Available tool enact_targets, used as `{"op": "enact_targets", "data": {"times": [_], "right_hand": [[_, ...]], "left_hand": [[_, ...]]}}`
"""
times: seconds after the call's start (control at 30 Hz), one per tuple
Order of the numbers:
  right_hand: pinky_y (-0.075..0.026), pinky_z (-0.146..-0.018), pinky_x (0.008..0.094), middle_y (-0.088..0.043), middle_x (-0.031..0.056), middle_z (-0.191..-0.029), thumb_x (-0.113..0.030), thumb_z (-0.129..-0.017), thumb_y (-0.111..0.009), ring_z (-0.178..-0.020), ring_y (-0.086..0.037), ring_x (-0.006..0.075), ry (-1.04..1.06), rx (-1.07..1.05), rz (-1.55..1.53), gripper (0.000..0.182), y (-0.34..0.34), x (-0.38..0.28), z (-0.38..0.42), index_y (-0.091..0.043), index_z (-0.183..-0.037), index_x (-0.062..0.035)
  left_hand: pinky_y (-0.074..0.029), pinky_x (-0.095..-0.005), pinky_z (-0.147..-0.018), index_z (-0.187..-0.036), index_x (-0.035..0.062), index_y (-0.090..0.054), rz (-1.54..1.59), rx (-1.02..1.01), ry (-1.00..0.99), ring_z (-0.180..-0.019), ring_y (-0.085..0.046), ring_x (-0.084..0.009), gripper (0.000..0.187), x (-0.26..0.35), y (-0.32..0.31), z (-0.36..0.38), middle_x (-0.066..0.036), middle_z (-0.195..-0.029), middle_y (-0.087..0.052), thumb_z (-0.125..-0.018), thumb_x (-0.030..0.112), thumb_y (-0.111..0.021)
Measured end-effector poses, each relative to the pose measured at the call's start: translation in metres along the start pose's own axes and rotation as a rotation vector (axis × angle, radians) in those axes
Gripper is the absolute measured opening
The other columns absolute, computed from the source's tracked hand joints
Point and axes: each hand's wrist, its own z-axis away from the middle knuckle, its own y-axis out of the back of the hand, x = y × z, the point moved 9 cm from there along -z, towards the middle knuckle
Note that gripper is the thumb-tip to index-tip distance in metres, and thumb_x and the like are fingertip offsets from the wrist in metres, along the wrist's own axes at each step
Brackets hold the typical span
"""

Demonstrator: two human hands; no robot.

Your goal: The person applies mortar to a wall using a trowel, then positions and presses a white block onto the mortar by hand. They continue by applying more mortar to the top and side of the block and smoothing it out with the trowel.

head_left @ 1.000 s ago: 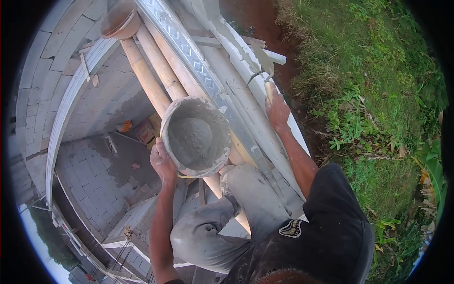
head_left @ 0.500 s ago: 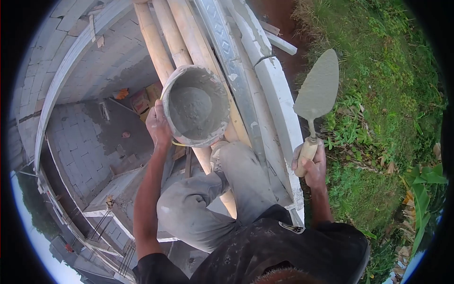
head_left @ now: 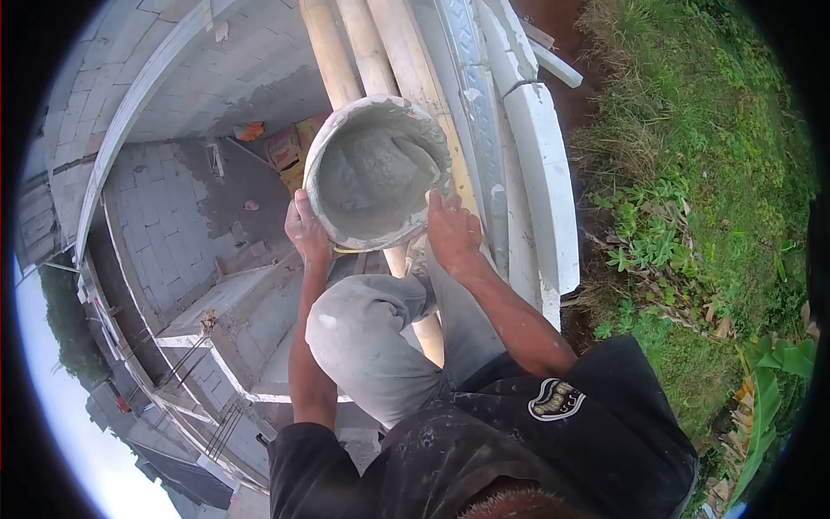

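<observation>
A bucket (head_left: 322,186) crusted with grey mortar sits over bamboo poles (head_left: 372,52), its opening facing me. Wet mortar (head_left: 376,173) fills part of it, with a raised, smeared lump toward the right side. My left hand (head_left: 308,227) grips the bucket's lower left rim. At the lower right rim is my right hand (head_left: 453,228), fingers curled. The trowel is not clearly visible; its blade may be inside the bucket, against the mortar.
White blocks (head_left: 542,173) line the wall edge beside a metal strip (head_left: 484,112). Below left lies a block-walled room (head_left: 160,233) with rebar. Grass (head_left: 709,225) grows far down on the right. My bent knee (head_left: 354,337) is below the bucket.
My right hand has moved left from beyond the wall edge to the bucket, and the trowel is no longer raised over the grass. The mortar surface is now heaped and smeared.
</observation>
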Motion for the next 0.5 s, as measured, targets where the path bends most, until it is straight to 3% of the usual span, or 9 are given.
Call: {"op": "enact_targets", "data": {"times": [0.2,0.27,0.4,0.5], "right_hand": [[-0.052,-0.080,0.0506,-0.066,0.0239,-0.101,-0.027,-0.092,-0.059,-0.093,-0.067,0.0413,-0.034,-0.212,-0.129,0.043,-0.031,0.022,-0.003,-0.051,-0.131,-0.0086],[-0.052,-0.082,0.0496,-0.069,0.0206,-0.095,-0.027,-0.090,-0.062,-0.093,-0.067,0.0403,0.071,-0.197,-0.321,0.044,-0.034,0.013,-0.007,-0.052,-0.130,-0.0122],[-0.050,-0.084,0.0511,-0.070,0.0179,-0.100,-0.035,-0.089,-0.064,-0.094,-0.066,0.0425,0.085,-0.230,-0.386,0.050,-0.061,0.007,-0.002,-0.052,-0.133,-0.0144],[-0.051,-0.079,0.0509,-0.069,0.0192,-0.100,-0.034,-0.091,-0.063,-0.091,-0.067,0.0407,0.164,-0.100,-0.427,0.046,-0.043,0.006,0.003,-0.053,-0.131,-0.0139]], "left_hand": [[-0.041,-0.0278,-0.063,-0.081,-0.0034,-0.061,-0.098,-0.054,-0.016,-0.068,-0.045,-0.0093,0.043,0.015,-0.006,0.003,-0.001,-0.071,-0.054,-0.102,0.033,-0.053],[-0.041,-0.0276,-0.063,-0.081,-0.0038,-0.061,-0.152,-0.099,-0.065,-0.068,-0.046,-0.0091,0.043,0.032,-0.008,-0.005,-0.001,-0.071,-0.054,-0.102,0.033,-0.053],[-0.041,-0.0279,-0.062,-0.080,-0.0044,-0.062,-0.311,-0.289,-0.151,-0.069,-0.046,-0.0090,0.045,0.062,-0.026,-0.009,-0.002,-0.069,-0.053,-0.101,0.035,-0.055],[-0.041,-0.0278,-0.061,-0.079,-0.0043,-0.061,-0.359,-0.399,-0.162,-0.068,-0.044,-0.0086,0.046,0.086,-0.036,-0.020,-0.001,-0.068,-0.052,-0.100,0.036,-0.057]]}}
